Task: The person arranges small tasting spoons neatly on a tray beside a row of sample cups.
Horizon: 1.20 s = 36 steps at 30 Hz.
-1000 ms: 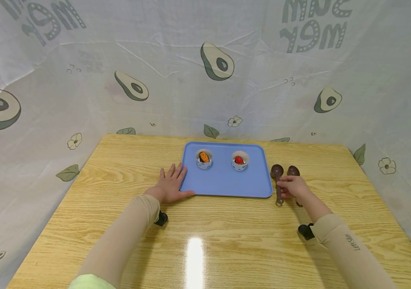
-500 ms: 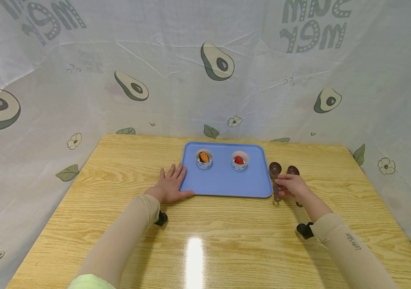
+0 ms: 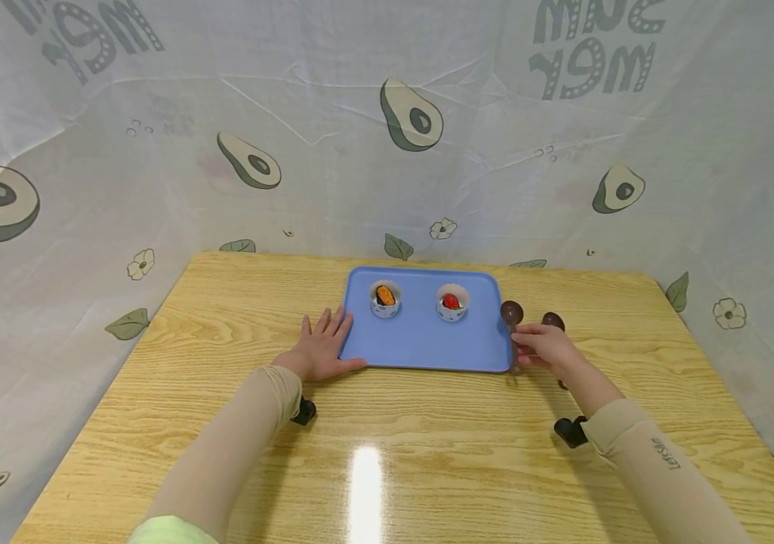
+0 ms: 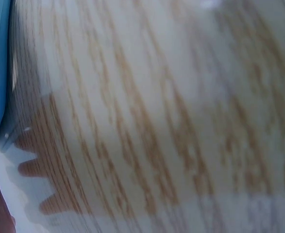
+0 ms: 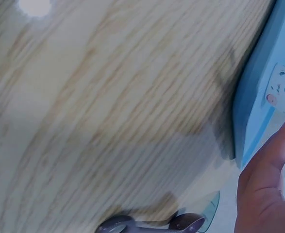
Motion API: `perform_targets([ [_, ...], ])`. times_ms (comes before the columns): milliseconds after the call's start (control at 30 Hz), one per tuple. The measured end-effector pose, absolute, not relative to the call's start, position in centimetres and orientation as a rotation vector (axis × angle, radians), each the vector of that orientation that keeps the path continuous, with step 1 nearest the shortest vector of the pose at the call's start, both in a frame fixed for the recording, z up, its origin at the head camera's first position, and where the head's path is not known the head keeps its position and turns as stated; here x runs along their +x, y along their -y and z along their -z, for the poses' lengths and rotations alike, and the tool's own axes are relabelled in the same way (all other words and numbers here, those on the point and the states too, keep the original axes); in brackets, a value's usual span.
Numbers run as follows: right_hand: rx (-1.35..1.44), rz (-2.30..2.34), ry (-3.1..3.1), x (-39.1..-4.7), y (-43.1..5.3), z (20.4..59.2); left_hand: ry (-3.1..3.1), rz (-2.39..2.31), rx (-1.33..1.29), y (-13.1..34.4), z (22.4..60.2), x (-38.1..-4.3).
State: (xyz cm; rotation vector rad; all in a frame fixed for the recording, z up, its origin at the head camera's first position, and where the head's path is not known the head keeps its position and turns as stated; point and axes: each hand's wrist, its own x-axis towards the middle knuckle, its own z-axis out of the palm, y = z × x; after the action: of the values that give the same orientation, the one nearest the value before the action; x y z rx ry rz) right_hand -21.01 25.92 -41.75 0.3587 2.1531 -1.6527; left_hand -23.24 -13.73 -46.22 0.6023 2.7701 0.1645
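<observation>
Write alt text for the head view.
A right hand holds a brown spoon at the right edge of a blue tray bearing two small cups; the left hand lies spread at the left edge. Another spoon lies on the wooden table.

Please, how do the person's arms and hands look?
The left hand and right hand are bare. Both sleeves are beige; the right one has small dark lettering. Pale green cloth shows beyond the left sleeve. A small black device shows by each cuff.

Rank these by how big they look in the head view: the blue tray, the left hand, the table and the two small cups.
1. Table
2. Blue tray
3. Left hand
4. Cup with the orange piece and cup with the red piece: too alike to rank
</observation>
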Motion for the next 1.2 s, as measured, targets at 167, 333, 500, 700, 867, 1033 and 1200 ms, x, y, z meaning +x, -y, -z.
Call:
perform_targets([
  [167, 0.348, 1.636, -2.146, -21.2, -25.5, 41.4, -2.759, -0.176, 0.595, 13.6, 45.6, -22.9],
  [333, 0.344, 1.619, -2.145, -21.2, -24.9, 41.0, -2.762, -0.173, 0.592, 13.5, 45.4, -22.7],
  [500, 0.319, 1.635, -2.139, -21.2, -24.3, 40.7, -2.759, -0.159, 0.591, 13.5, 45.6, -22.9],
  [700, 0.299, 1.658, -2.109, -21.3, -23.8, 40.4, -2.763, -0.146, 0.593, 13.5, 45.4, -22.7],
  [867, 0.293, 1.641, -2.105, -21.3, -23.2, 40.1, -2.757, -0.146, 0.592, 13.5, 45.3, -22.7],
  [1033, 0.281, 1.635, -2.114, -21.6, -22.6, 40.0, -2.753, -0.142, 0.592, 13.6, 45.4, -22.9],
  [1200, 0.267, 1.626, -2.129, -21.9, -21.9, 40.0, -2.752, -0.158, 0.595, 13.6, 45.2, -22.7],
])
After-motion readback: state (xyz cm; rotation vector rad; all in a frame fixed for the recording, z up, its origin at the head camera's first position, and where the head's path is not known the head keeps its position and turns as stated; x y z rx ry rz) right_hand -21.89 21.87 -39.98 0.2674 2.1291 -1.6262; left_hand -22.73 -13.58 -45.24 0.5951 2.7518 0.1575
